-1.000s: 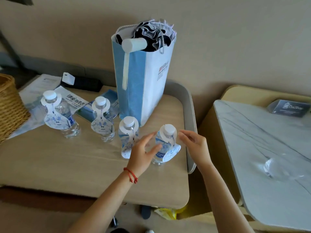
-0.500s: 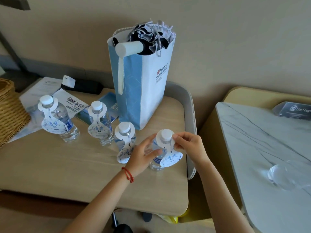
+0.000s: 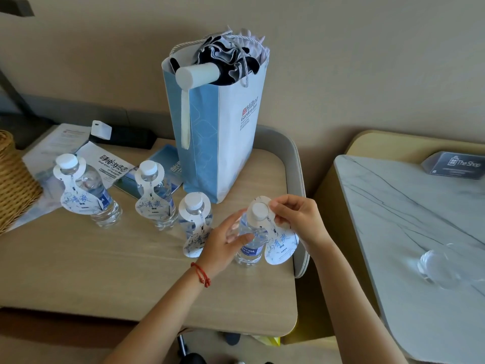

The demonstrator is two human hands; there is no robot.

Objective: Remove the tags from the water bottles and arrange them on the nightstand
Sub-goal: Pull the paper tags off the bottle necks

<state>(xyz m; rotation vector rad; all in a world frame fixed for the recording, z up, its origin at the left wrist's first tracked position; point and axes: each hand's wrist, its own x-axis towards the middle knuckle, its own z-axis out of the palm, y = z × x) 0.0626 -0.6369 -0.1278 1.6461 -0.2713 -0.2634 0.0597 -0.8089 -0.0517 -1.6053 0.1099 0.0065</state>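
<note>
- Pale wood-grain surface [image 3: 78, 271]: carries four clear plastic water bottles in a loose row running from rear left to front right, each with a white cap and a white paper tag printed in blue hung around its neck.
- Fourth bottle [image 3: 250, 245]: stands upright near the front right corner of the surface, blue label facing the camera.
- Left hand [image 3: 223, 245]: fingers curled round the body of the fourth bottle, thumb on the near side; a red cord bracelet [image 3: 201, 274] sits on the wrist.
- Right hand [image 3: 296, 219]: thumb and fingers pinch the upper ring of the fourth bottle's tag [image 3: 280, 245] just beside the cap; the ring is still around the neck and the lower lobe of the tag hangs to the right of the bottle.
- Third bottle [image 3: 194, 219]: upright, just left of the left hand, tag in place.
- Second bottle [image 3: 154, 198] and first bottle [image 3: 89, 193]: upright further left, well apart from the hands, tags in place.
- Blue-and-white paper bag [image 3: 223, 143]: upright behind the third and fourth bottles, holding a folded umbrella [image 3: 210, 67].
- Wicker basket [image 3: 13, 179]: at the left edge.
- Marble-topped nightstand [image 3: 406, 232]: to the right, apart from the surface, bearing a clear glass [image 3: 435, 264] and a small card sign [image 3: 456, 164].
</note>
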